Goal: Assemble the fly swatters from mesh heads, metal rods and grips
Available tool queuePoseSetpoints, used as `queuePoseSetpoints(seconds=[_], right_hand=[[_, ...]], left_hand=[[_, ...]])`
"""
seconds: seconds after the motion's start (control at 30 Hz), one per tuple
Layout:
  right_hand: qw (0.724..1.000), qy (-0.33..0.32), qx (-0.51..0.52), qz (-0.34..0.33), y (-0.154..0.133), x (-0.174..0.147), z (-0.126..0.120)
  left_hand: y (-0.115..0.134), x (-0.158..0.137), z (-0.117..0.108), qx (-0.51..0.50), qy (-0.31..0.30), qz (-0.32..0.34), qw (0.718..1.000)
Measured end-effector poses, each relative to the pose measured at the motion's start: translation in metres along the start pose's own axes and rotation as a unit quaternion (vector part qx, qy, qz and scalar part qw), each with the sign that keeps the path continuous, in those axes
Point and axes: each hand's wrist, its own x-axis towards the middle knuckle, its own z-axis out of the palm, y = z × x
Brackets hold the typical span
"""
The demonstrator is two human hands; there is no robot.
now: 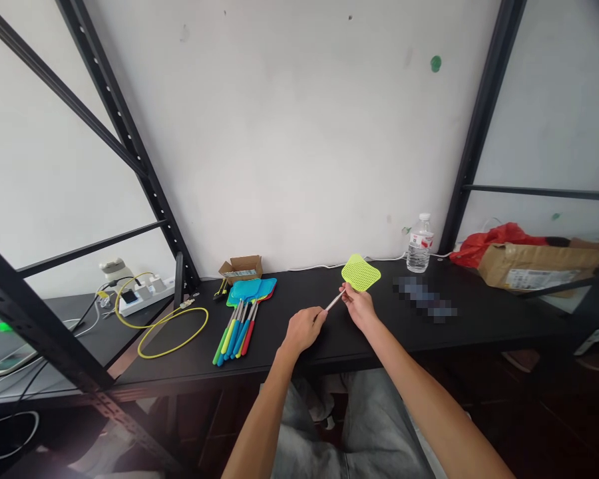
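Observation:
A fly swatter (361, 273) with a yellow-green perforated head and a thin metal shaft is held in front of me over the black table (289, 286). My right hand (358, 306) pinches the shaft just below the head. Lower down, my left hand (303, 329) is wrapped round the handle end, whose grip is hidden in the fingers. The swatter slants, its head up and to the right. On the left lies a pile of fly swatters (252, 290) with blue, green and red heads and coloured handles pointing towards me.
Behind the pile stands a small open cardboard box (241, 267). A water bottle (419, 245) is upright at the back right, near a larger cardboard box (542, 265) and a red bag (499, 238). A yellow cable (172, 352) and a power strip (147, 296) lie left. Black metal posts (484, 126) flank the table.

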Motion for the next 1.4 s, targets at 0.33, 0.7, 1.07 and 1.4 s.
queuePoseSetpoints(seconds=[0.33, 0.7, 1.07, 1.4], right_hand=[[0.996, 0.058, 0.067, 0.016, -0.005, 0.004, -0.004], [0.996, 0.071, 0.050, -0.033, -0.014, 0.009, -0.010], [0.945, -0.178, -0.268, -0.051, -0.002, -0.006, -0.001], [0.982, -0.083, -0.166, -0.025, -0.004, -0.004, -0.001]], left_hand=[[-0.011, -0.047, -0.045, 0.112, -0.031, -0.008, 0.993], [0.002, -0.005, -0.022, 0.178, 0.006, -0.057, 0.982], [0.016, 0.013, 0.012, 0.130, 0.040, -0.082, 0.987], [0.007, 0.010, 0.006, 0.114, 0.036, -0.061, 0.991]])
